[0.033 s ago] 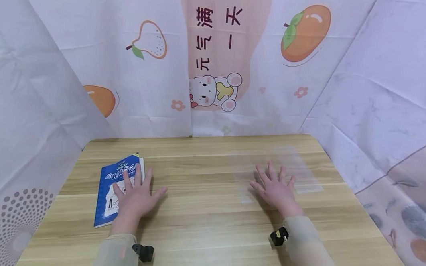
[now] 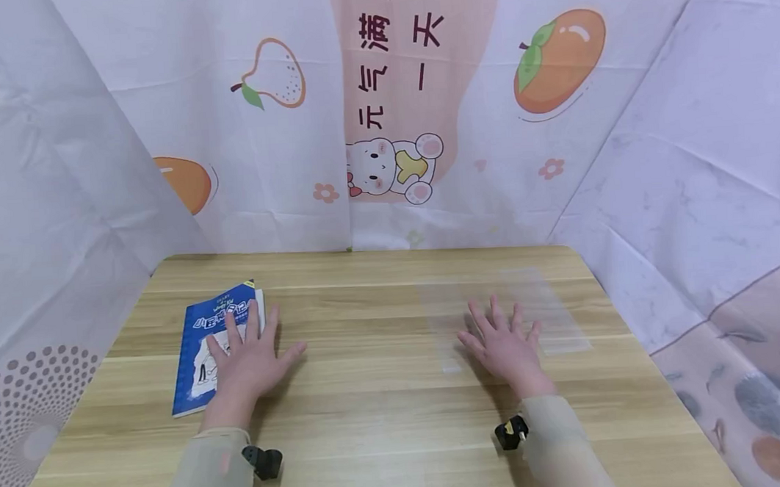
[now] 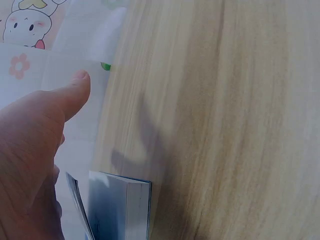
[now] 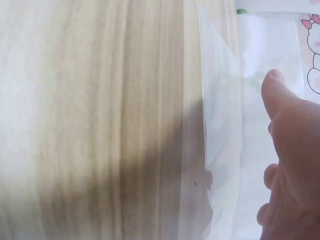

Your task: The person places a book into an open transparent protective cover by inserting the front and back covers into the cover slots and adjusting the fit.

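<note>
A blue paperback book [image 2: 191, 357] with a white drawing panel lies on the left of the wooden table. Over its right part my left hand [image 2: 247, 358] is spread, palm down, thumb pointing right past the book's edge. In the left wrist view, the book's front cover [image 3: 79, 205] stands slightly raised from the page block [image 3: 137, 210]. On the right lies a thin, clear plastic sheet [image 2: 553, 316], its near edge lifting a little in the right wrist view. My right hand [image 2: 508, 347], fingers spread, overlaps the sheet's near part. Neither hand grips anything.
The wooden table [image 2: 373, 421] has a back edge that meets a printed white curtain [image 2: 280, 168]. More cloth hangs along the left and right sides. A small black camera sits on each wrist, the left one [image 2: 264, 462] and the right one [image 2: 511, 433].
</note>
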